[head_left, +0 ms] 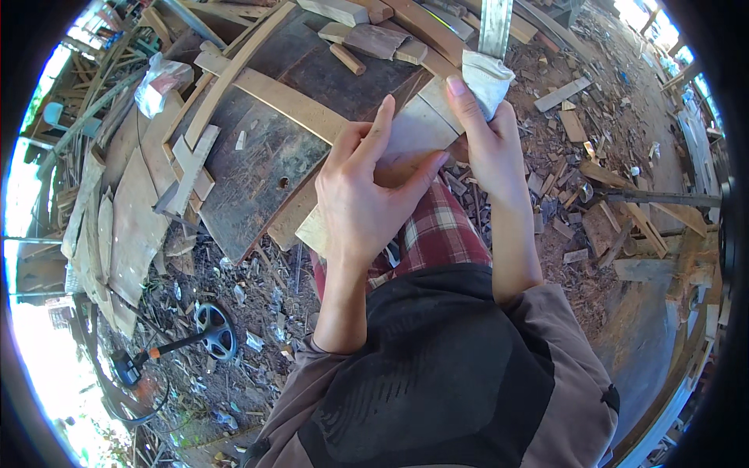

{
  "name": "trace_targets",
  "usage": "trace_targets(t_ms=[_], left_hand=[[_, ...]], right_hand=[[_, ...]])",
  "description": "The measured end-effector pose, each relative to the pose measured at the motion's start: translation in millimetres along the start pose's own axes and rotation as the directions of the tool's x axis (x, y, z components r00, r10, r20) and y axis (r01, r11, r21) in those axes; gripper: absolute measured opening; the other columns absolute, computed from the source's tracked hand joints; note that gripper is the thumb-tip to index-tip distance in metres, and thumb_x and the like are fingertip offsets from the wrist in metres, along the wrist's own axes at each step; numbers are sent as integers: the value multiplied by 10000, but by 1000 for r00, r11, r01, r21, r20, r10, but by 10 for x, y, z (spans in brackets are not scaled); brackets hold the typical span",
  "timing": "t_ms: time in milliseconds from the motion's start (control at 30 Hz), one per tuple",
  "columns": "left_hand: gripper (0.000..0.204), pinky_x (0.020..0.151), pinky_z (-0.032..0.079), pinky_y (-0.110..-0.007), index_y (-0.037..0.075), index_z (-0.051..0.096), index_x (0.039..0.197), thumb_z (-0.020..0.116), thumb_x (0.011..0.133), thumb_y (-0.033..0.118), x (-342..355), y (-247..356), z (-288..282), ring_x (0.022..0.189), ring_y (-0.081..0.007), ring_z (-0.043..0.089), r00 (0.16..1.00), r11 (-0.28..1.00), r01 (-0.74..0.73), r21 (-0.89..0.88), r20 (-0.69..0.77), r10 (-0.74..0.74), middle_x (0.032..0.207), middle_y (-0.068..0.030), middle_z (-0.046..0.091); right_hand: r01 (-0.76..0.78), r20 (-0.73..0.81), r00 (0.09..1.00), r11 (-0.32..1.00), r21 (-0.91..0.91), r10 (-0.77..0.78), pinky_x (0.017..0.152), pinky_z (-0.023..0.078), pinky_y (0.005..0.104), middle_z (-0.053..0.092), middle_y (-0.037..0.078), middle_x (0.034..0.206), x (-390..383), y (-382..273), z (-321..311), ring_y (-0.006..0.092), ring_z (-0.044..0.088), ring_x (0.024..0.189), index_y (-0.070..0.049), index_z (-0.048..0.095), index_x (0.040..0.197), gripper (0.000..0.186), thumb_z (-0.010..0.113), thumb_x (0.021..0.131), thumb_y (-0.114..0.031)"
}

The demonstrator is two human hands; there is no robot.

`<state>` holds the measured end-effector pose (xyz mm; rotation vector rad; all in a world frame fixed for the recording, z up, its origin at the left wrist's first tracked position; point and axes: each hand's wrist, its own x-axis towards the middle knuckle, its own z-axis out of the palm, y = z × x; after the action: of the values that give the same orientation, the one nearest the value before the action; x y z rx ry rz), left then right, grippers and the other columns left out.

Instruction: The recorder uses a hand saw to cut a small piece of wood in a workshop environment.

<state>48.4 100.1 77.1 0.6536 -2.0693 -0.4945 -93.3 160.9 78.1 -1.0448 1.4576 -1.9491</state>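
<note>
A pale wooden board (417,131) slants across in front of my lap, with a dark line across it near my right hand. My left hand (355,183) is over this board, its index finger stretched out and its thumb spread apart toward my right hand; some fingers curl out of sight. My right hand (493,148) is closed around the white cloth wrapping (487,80) at the near end of a long flat metal blade (495,30). Its thumb lies along the wrapping's left side, beside the board. Its other fingertips are hidden.
A dark worn tabletop (257,148) carries loose wooden strips (292,103), offcuts (347,58) and a crumpled plastic bag (162,82) near its far left edge. Wood scraps (573,125) litter the ground at right. A black wheeled tool (214,331) lies at lower left.
</note>
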Motion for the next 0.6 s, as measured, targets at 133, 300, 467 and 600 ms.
trace_targets(t_ms=[133, 300, 467, 600], left_hand=[[639, 667, 547, -356, 14, 636, 1218, 836, 689, 312, -27, -78, 16, 750, -267, 678, 996, 997, 79, 24, 29, -80, 909, -109, 644], [599, 765, 516, -366, -10, 644, 1197, 821, 711, 292, -174, -227, -160, 807, -299, 658, 950, 951, 298, 76, 69, -304, 903, -149, 645], [649, 825, 504, -373, -22, 576, 1278, 803, 730, 241, -405, -536, -569, 908, -308, 638, 894, 857, 442, 263, -57, -444, 979, -162, 619], [686, 853, 492, -375, -21, 506, 1350, 778, 762, 206, -468, -714, -693, 955, -308, 615, 847, 781, 529, 331, -146, -511, 1046, -162, 579]], right_hand=[[-368, 21, 930, 928, 53, 368, 469, 285, 208, 454, -89, 656, 43, 69, 1, -11, 395, 548, -46, 608, 917, 334, 544, 994, -364], [-376, 184, 898, 914, -150, 400, 480, 336, 240, 487, -31, 616, 277, 645, -125, 30, 442, 540, -6, 569, 1111, 443, 517, 990, -429], [42, 179, 978, 748, -662, 104, 644, 460, 391, 621, 139, 728, 477, 889, 200, 279, 618, 698, -12, 527, 1157, 400, 555, 969, -364], [188, 246, 969, 638, -747, 3, 748, 482, 505, 643, 246, 884, 632, 1055, 450, 437, 625, 877, -4, 507, 1156, 325, 562, 955, -253]])
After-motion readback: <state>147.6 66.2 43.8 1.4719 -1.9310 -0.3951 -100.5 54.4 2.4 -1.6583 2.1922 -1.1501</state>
